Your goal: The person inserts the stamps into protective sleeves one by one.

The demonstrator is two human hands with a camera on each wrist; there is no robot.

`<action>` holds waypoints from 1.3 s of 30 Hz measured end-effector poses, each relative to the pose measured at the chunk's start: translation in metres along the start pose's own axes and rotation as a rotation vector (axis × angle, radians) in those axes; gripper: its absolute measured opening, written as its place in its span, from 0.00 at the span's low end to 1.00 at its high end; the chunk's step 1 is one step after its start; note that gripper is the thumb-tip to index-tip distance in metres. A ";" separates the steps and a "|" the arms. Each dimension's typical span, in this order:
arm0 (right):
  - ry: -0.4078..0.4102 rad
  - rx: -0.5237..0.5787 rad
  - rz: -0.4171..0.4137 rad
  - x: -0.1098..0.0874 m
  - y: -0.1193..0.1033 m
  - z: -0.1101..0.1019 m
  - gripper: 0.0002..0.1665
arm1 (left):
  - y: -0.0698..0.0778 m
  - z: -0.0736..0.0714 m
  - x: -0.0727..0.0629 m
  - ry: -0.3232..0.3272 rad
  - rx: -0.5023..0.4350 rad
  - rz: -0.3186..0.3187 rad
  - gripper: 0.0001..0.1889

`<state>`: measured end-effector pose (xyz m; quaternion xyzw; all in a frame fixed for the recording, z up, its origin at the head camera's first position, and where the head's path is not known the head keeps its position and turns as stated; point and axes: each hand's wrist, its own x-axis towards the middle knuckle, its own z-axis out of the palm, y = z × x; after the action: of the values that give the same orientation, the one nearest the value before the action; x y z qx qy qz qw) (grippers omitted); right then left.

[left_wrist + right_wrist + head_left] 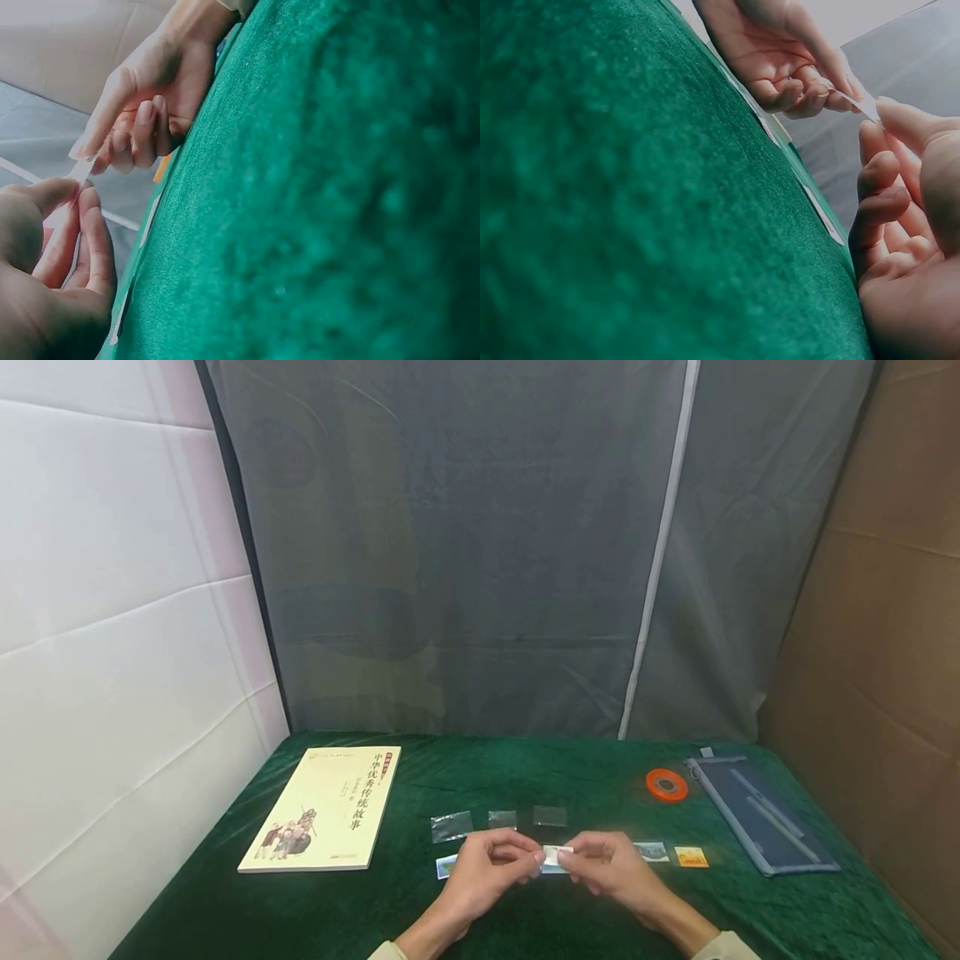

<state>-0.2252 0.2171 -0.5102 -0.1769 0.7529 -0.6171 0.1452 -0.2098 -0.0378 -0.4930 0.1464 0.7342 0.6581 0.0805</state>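
"Working from the left, what could go wrong here?"

"The left hand (pixel 491 864) hides part of a blue-green picture card (pixel 446 867); a careless sideways sweep could drag that card over the cloth. In the middle, above the table (pixel 225 918), a small pale piece (pixel 557 853) is stretched between both hands, each pinching one edge between thumb and fingertips. Uneven pulling could crease or tear it, and a loosened pinch could drop it."

"And the right hand (pixel 611 864)?"

"Its pinch is just as narrow. A jerk there could nudge the grey-blue picture card (pixel 652 852) just beside it."

"How many of each, left to right?"

"One book (pixel 322 810), lying flat. Three clear plastic sleeves (pixel 452 827) in a row beyond the hands. Two hands, one pale piece between them. Three picture cards plainly on the cloth: the blue-green one, the grey-blue one and an orange-yellow card (pixel 692 857). A pale-blue strip (pixel 555 870) below the held piece is probably a fourth, but too covered to tell. Then one orange ring-shaped roll (pixel 667 785) and one blue zip pouch (pixel 765 817)."

"Anything inside the pouch?"

"Long thin shapes show through; how many, nobody can tell."
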 end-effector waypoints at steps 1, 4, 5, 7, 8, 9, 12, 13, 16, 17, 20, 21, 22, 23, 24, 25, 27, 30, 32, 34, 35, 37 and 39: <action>0.002 0.016 -0.001 0.000 0.000 0.000 0.15 | 0.000 0.000 0.000 0.012 -0.001 0.001 0.10; -0.006 0.054 -0.010 -0.001 -0.001 0.000 0.16 | -0.001 -0.001 0.002 0.042 -0.009 -0.002 0.11; -0.009 0.056 -0.013 -0.001 -0.001 0.000 0.16 | -0.001 -0.001 0.002 0.045 -0.012 -0.004 0.12; -0.014 0.054 -0.018 -0.001 -0.001 0.000 0.16 | 0.000 -0.002 0.001 0.041 -0.014 -0.009 0.12; -0.016 0.049 -0.018 -0.001 0.000 0.000 0.16 | 0.000 -0.002 0.001 0.036 -0.014 -0.012 0.13; -0.017 0.044 -0.020 -0.001 0.000 0.000 0.16 | 0.000 -0.002 0.001 0.031 -0.013 -0.012 0.13; -0.013 0.040 -0.017 -0.001 0.001 0.000 0.16 | 0.001 -0.002 0.001 0.031 -0.014 -0.015 0.13; -0.013 0.041 -0.020 -0.001 0.001 0.000 0.16 | 0.001 -0.002 0.000 0.033 -0.015 -0.014 0.13; -0.012 0.041 -0.024 -0.001 0.001 0.000 0.16 | 0.001 -0.001 0.000 0.027 -0.020 -0.011 0.13; -0.013 0.038 -0.025 -0.001 0.002 0.000 0.15 | 0.001 -0.001 0.000 0.021 -0.021 -0.009 0.13; -0.013 0.014 -0.029 -0.001 0.002 0.000 0.14 | 0.002 0.000 -0.001 -0.001 -0.032 -0.001 0.12; -0.013 0.006 -0.029 -0.001 0.002 0.000 0.14 | 0.002 0.000 -0.001 -0.005 -0.034 0.000 0.12; -0.012 0.001 -0.029 -0.001 0.001 0.000 0.14 | 0.002 0.000 -0.001 -0.009 -0.036 -0.003 0.12; -0.010 -0.003 -0.027 -0.001 0.001 0.000 0.14 | 0.003 0.000 -0.002 -0.011 -0.040 -0.002 0.12; -0.008 -0.004 -0.025 -0.001 0.001 0.000 0.14 | 0.003 0.000 -0.002 -0.013 -0.044 -0.002 0.12; -0.007 -0.003 -0.022 -0.001 0.001 0.001 0.14 | 0.003 0.001 -0.002 -0.013 -0.046 -0.004 0.12; -0.005 -0.005 -0.016 -0.002 0.000 0.001 0.14 | 0.003 0.001 -0.002 -0.018 -0.049 -0.005 0.12; -0.006 -0.011 -0.014 -0.001 -0.001 0.001 0.13 | 0.002 0.002 -0.002 -0.019 -0.050 -0.003 0.12; -0.007 -0.017 -0.016 -0.001 -0.001 0.001 0.12 | 0.002 0.003 -0.002 -0.017 -0.048 -0.001 0.11; -0.010 -0.021 -0.020 -0.001 0.000 0.001 0.12 | 0.002 0.003 -0.002 -0.012 -0.047 -0.002 0.11; -0.011 -0.022 -0.022 -0.001 0.000 0.001 0.12 | 0.002 0.004 -0.002 -0.011 -0.049 -0.002 0.11; -0.014 -0.022 -0.024 -0.001 0.001 0.001 0.12 | 0.002 0.004 -0.003 -0.010 -0.051 -0.004 0.11; -0.016 -0.022 -0.024 -0.001 0.001 0.001 0.11 | 0.003 0.004 -0.003 -0.010 -0.049 -0.007 0.11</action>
<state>-0.2244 0.2172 -0.5113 -0.1925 0.7562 -0.6090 0.1419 -0.2051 -0.0344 -0.4907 0.1453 0.7178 0.6750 0.0901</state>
